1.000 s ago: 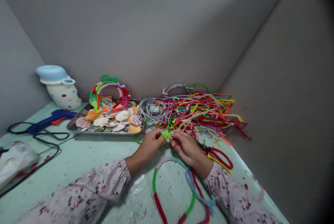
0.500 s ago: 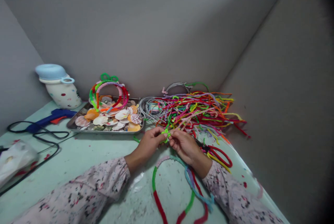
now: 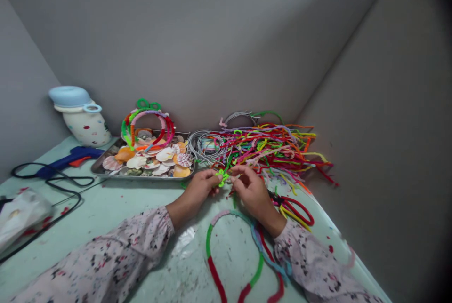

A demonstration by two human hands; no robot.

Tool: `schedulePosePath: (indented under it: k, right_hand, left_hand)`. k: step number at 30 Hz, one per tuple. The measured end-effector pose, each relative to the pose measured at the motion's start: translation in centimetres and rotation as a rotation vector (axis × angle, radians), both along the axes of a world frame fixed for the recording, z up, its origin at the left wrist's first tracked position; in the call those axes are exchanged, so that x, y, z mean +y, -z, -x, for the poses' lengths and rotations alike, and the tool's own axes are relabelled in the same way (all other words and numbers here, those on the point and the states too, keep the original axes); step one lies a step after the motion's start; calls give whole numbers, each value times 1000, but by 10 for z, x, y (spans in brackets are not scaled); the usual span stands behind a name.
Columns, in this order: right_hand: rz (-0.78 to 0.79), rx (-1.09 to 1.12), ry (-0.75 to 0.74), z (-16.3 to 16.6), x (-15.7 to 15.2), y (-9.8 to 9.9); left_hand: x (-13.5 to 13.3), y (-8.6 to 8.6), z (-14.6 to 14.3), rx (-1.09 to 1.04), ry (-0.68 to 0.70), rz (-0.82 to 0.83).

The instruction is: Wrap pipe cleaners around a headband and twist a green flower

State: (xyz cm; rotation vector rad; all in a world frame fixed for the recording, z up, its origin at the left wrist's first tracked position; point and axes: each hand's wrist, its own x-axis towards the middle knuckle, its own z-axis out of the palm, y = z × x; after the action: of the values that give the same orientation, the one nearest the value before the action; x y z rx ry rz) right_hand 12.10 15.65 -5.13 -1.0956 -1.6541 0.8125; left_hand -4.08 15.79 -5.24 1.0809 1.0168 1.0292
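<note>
- You are pinching a small green twist (image 3: 222, 177) between both hands, left hand (image 3: 198, 189) and right hand (image 3: 251, 190), just above the table (image 3: 116, 209), near the pile (image 3: 271, 150).
- Judging by the tight loops, you are needing short, firm turns with fingertips close.

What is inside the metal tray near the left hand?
The rectangular metal tray holds a heap of orange, white and pink seashells, with colourful pipe-cleaner-wrapped hoops standing on them. The tray floor beneath is covered.
</note>
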Motion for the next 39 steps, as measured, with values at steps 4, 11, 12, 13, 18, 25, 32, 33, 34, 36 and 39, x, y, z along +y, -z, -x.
schedulePosePath:
  k: [4, 11, 12, 13, 18, 25, 32, 33, 34, 36, 39]
  right_hand:
    - [-375, -305, -37, -4, -1, 1]
    - [-510, -492, -69, -8, 0, 3]
    - [-515, -505, -72, -8, 0, 2]
    - [-518, -512, -76, -8, 0, 2]
    - [-521, -504, -103, -7, 0, 0]
    - [-506, -448, -136, -7, -1, 1]
    - [-481, -408, -165, -6, -2, -2]
    - [-476, -399, -169, -6, -3, -2]
    - [-472, -391, -172, -6, -3, -2]
    - [-468, -380, -182, -6, -3, -3]
    - [-459, -376, -187, -6, -3, -4]
  left_hand:
    - [0, 0, 1, -9, 54, -12]
    - [0, 2, 3, -53, 94, -33]
    - [1, 2, 3, -58, 95, -37]
    - [1, 3, 3, -60, 92, -42]
    - [1, 4, 3, -61, 69, -55]
    - [1, 3, 3, -103, 81, -19]
    - [0, 3, 3, -101, 80, -25]
    - [0, 3, 3, -98, 77, -27]
    - [0, 3, 3, -96, 75, -30]
    - [0, 4, 3, -93, 76, -38]
    - [0, 5, 4, -96, 77, -48]
